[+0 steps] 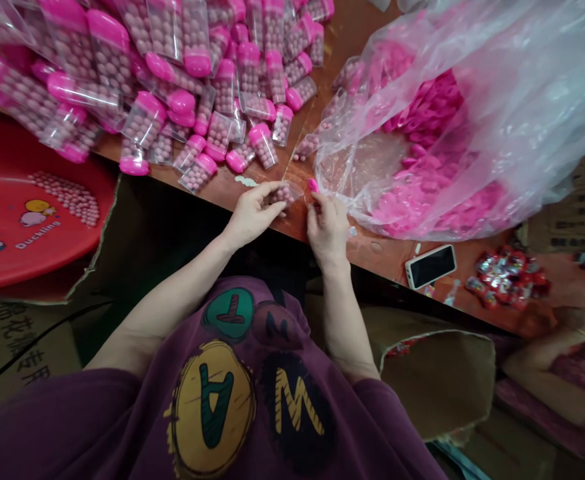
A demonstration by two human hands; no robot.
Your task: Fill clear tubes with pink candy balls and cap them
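At the table's near edge, my left hand [253, 215] is closed around a small clear container [283, 194] with pinkish balls inside. Its open-looking clear end points right. Just to the right, my right hand [328, 227] pinches a bright pink cap [313, 185], whose tip shows above the fingers. Cap and container are apart. Beyond my left hand lies a big heap of clear containers filled with pink balls and topped with pink caps [262, 143]. Right of my right hand, a clear plastic bag [357, 170] holds many loose pink caps [437, 200].
A red basin [47, 250] with loose pink balls [69, 197] stands at the left. Along the table's right side lie a phone [431, 267] and a pile of red wrapped items [507, 277]. An open cardboard box [437, 387] stands below. Another person's arm [547, 367] is at far right.
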